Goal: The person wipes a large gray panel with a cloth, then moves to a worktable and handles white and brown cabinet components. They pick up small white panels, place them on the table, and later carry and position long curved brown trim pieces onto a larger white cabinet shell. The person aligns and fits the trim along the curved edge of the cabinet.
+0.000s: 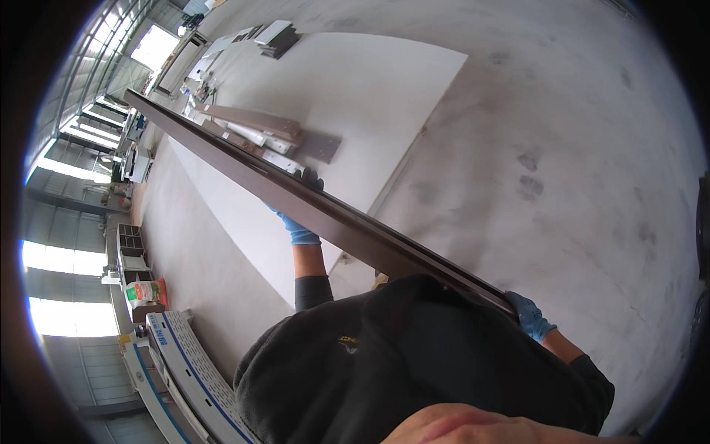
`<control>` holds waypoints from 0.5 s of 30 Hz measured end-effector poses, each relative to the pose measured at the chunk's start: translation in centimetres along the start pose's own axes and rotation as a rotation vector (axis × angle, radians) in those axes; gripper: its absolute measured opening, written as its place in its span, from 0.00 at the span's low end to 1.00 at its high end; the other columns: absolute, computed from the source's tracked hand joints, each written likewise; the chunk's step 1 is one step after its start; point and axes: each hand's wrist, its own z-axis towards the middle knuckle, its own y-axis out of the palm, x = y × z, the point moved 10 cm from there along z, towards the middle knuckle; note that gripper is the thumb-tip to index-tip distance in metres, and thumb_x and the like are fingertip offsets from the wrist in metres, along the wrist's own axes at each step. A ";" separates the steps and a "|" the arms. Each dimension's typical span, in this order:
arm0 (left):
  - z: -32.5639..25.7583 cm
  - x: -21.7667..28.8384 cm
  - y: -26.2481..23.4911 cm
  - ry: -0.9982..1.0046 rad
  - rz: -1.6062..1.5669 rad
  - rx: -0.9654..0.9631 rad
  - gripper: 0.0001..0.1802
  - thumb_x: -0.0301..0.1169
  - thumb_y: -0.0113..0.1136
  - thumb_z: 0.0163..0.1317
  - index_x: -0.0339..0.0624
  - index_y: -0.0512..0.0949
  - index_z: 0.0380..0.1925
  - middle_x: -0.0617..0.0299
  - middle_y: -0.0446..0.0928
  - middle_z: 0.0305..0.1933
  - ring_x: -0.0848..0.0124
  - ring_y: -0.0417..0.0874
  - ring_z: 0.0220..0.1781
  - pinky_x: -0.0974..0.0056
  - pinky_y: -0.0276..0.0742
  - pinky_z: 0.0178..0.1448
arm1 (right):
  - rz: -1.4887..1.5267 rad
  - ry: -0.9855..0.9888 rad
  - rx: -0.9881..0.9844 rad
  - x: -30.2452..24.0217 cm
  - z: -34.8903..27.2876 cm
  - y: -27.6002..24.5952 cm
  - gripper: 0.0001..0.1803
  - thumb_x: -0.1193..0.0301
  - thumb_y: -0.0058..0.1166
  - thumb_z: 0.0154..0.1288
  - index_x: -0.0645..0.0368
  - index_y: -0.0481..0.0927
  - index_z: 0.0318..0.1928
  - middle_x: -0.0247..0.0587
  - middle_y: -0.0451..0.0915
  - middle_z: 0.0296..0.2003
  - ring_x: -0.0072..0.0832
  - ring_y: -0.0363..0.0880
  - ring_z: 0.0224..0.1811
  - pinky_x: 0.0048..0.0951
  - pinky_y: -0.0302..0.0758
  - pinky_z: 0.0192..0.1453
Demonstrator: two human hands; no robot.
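A long, dark brown profile (244, 170), straight and with a groove along its upper edge, slants across in front of my body. It runs from the far upper left to the lower right. My left hand (298, 228), in a blue glove, reaches under it near the middle. The glove's dark fingertips curl over the profile's far edge, and the palm is hidden behind it. At the near right end my right hand (529, 317), gloved too, is closed round the profile; its fingertips are partly hidden.
Beyond the profile is a large white table (384, 66), with brown and white bars (259, 124) stacked on it. Flat dark and white pieces (277, 38) lie at its far end. A long white machine (188, 362) stands at lower left, near a colourful sack (144, 292). Concrete floor (562, 185) spreads right.
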 end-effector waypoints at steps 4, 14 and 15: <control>0.4 -5.0 9.0 -0.037 -0.066 -0.266 0.50 0.73 0.38 0.74 0.36 0.79 0.64 0.44 0.81 0.68 0.48 0.82 0.69 0.42 0.75 0.75 | 0.027 0.007 0.067 5.1 -2.2 -4.9 0.52 0.47 0.76 0.54 0.64 0.71 0.72 0.62 0.79 0.65 0.59 0.79 0.67 0.49 0.76 0.73; 14.1 -28.3 21.1 -0.205 -0.094 0.063 0.51 0.75 0.40 0.72 0.34 0.78 0.63 0.43 0.80 0.68 0.46 0.81 0.68 0.41 0.75 0.75 | 0.002 0.185 0.079 22.4 2.9 -21.5 0.41 0.53 0.69 0.66 0.64 0.73 0.71 0.62 0.80 0.64 0.58 0.80 0.66 0.49 0.77 0.72; 15.5 -30.2 24.6 -0.245 -0.177 -0.083 0.53 0.78 0.41 0.70 0.34 0.78 0.61 0.42 0.82 0.65 0.47 0.83 0.64 0.41 0.76 0.74 | -0.034 0.161 0.123 23.6 3.8 -24.1 0.40 0.54 0.68 0.67 0.64 0.73 0.72 0.63 0.80 0.65 0.58 0.80 0.66 0.49 0.76 0.73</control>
